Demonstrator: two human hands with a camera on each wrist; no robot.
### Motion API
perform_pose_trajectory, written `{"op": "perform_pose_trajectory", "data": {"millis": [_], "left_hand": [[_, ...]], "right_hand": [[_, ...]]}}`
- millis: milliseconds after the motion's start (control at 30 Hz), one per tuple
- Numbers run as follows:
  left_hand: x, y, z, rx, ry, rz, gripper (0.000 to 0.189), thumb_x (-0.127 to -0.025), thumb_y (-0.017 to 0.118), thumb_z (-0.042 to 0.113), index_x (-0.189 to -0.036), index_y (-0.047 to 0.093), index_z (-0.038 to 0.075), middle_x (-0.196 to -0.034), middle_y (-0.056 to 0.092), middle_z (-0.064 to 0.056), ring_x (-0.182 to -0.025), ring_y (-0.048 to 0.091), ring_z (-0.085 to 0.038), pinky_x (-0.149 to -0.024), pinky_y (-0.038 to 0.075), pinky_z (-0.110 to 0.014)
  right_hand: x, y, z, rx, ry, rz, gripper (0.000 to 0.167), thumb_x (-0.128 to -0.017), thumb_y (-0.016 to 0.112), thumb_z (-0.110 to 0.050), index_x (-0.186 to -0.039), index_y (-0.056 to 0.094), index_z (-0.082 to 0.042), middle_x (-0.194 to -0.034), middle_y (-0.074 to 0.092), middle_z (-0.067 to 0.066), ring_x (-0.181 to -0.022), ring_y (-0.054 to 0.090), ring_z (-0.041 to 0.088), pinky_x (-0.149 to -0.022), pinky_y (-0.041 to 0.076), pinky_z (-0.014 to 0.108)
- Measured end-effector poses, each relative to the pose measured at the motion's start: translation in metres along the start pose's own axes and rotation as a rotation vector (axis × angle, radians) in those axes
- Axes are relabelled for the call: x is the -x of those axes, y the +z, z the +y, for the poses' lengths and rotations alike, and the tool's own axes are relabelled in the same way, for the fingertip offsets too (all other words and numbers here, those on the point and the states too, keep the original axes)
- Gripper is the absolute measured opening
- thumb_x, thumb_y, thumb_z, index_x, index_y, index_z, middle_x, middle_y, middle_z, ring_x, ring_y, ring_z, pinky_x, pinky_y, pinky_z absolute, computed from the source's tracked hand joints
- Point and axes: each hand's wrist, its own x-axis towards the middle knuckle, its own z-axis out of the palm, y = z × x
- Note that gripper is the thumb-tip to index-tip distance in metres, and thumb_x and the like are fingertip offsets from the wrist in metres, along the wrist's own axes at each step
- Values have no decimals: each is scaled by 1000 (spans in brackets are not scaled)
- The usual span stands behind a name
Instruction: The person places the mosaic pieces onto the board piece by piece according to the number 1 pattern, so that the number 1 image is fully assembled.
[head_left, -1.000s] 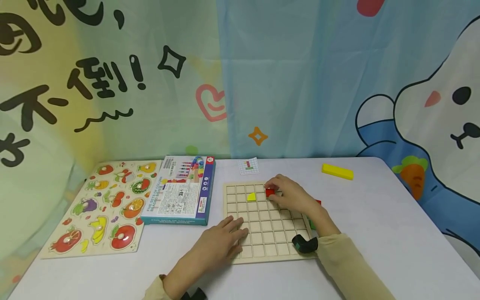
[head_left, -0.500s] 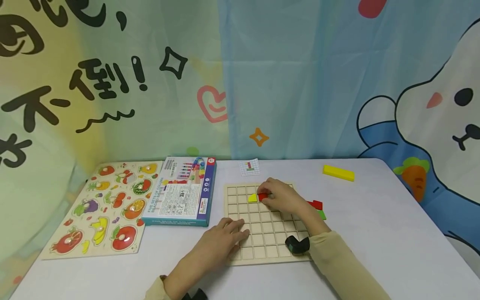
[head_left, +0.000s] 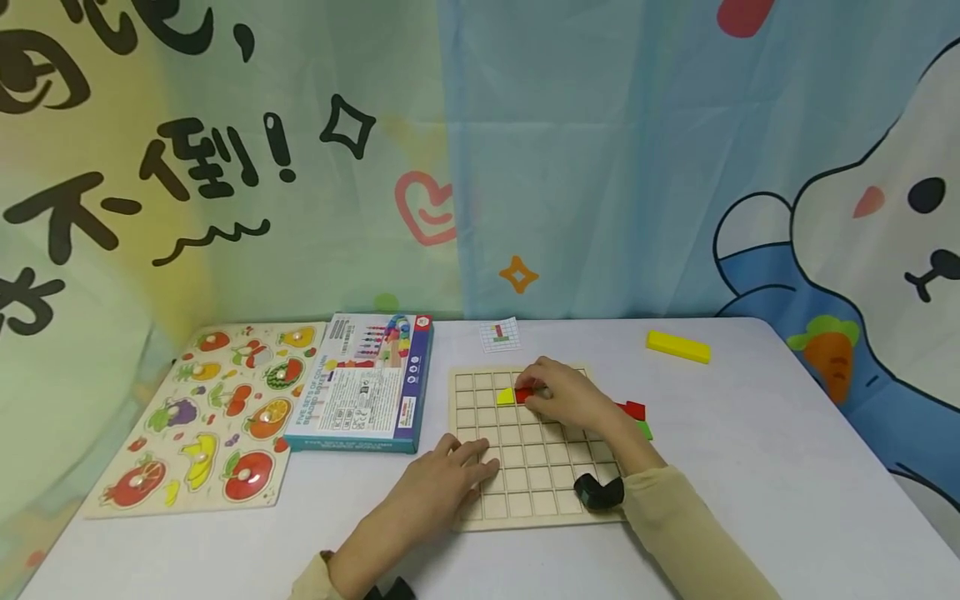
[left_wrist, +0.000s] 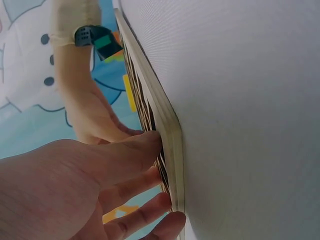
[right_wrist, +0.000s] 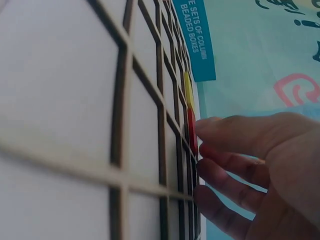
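A wooden grid board (head_left: 517, 483) lies on the white table. In its upper part sits a small yellow block (head_left: 506, 397), with a red block (head_left: 522, 395) right beside it on the right. My right hand (head_left: 562, 393) pinches the red block between thumb and fingers; the right wrist view shows the thumb (right_wrist: 225, 131) against the block's edge. My left hand (head_left: 444, 475) rests on the board's left edge with its fingers spread, and in the left wrist view its thumb (left_wrist: 142, 150) presses on the rim.
Red (head_left: 634, 410) and green (head_left: 643, 429) pieces lie at the board's right, partly behind the right forearm. A yellow bar (head_left: 678, 347) lies at the back right. Behind the board is a small pattern card (head_left: 499, 335). A boxed set (head_left: 352, 392) and a fruit puzzle board (head_left: 187, 417) lie left.
Over the last second my right hand has moved left with the red block, bringing it from apart to beside the yellow block. Little moves in the last half second; my left hand stays put.
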Motion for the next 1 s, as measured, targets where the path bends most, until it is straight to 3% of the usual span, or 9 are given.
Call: {"op": "perform_pose_trajectory", "data": {"millis": [233, 667, 1000], "left_hand": [[1, 2, 1, 21, 22, 7, 40, -88, 65, 21, -128, 60, 20, -138, 51, -6, -114, 50, -20, -84, 51, -30], [0, 4, 0, 37, 22, 12, 41, -87, 66, 21, -128, 60, 19, -138, 51, -6, -115, 50, -20, -85, 51, -31], [0, 5, -1, 55, 30, 32, 39, -87, 65, 20, -126, 62, 18, -136, 52, -5, -113, 51, -20, -81, 52, -32]], "right_hand": [[14, -12, 10, -50, 9, 30, 22, -93, 58, -14, -113, 62, -7, -107, 60, 6, -98, 57, 22, -81, 50, 36], [45, -34, 39, -28, 61, 93, 24, -92, 59, -14, -114, 60, -4, -107, 62, 7, -94, 56, 19, -78, 49, 33], [69, -49, 59, 12, 157, 83, 24, -91, 61, -15, -113, 61, -4, -105, 63, 8, -93, 58, 22, -78, 50, 34]]}}
